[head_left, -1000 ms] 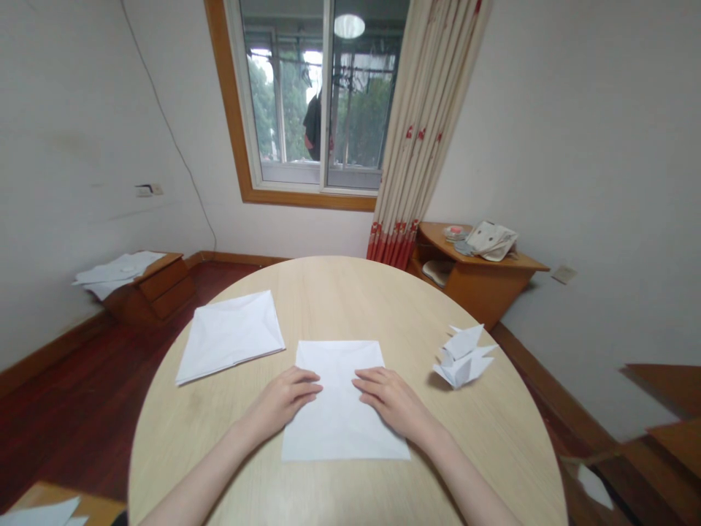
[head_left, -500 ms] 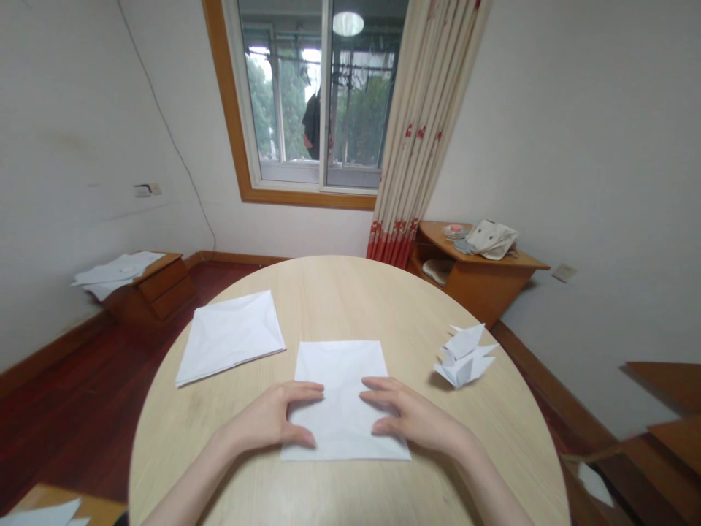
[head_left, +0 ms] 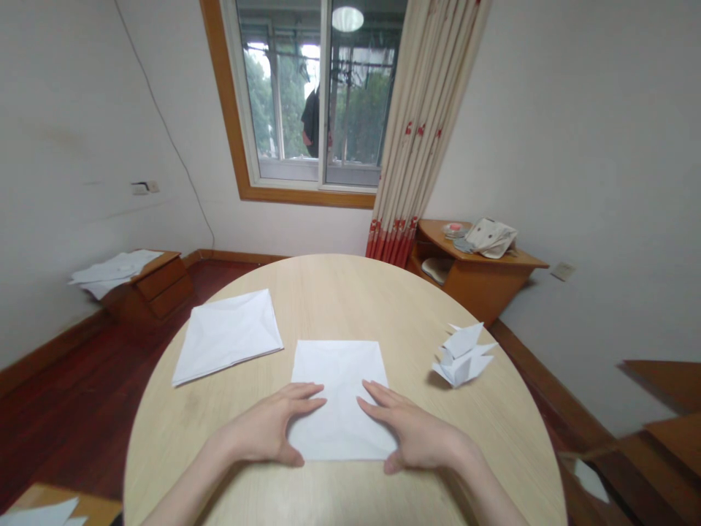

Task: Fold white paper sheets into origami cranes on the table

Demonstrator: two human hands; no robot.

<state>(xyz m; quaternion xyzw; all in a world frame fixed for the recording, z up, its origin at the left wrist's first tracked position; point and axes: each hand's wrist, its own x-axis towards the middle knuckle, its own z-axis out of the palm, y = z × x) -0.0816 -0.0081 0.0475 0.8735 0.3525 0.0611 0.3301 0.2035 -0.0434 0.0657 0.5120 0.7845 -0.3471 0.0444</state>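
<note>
A white sheet of paper (head_left: 340,409) lies flat on the round wooden table (head_left: 350,292) in front of me, with faint creases across it. My left hand (head_left: 285,420) rests over its left side, fingers stretched onto the paper and thumb at the near left corner. Over the right side lies my right hand (head_left: 402,424), fingers apart, its thumb by the near right corner. Neither hand grips anything. Farther left sits a stack of white paper (head_left: 230,336). Folded white paper figures (head_left: 464,356) with pointed tips stand at the right.
Beyond the table are a window (head_left: 318,95) and a cream curtain (head_left: 421,124) with red patterns. A small cabinet (head_left: 158,288) with papers on top stands at the left. At the back right, a corner cabinet (head_left: 476,281) holds a pale bag (head_left: 491,238).
Both thumbs have moved down and outward to the near corners of the sheet. The fingers stay on the paper, and the sheet itself has barely shifted.
</note>
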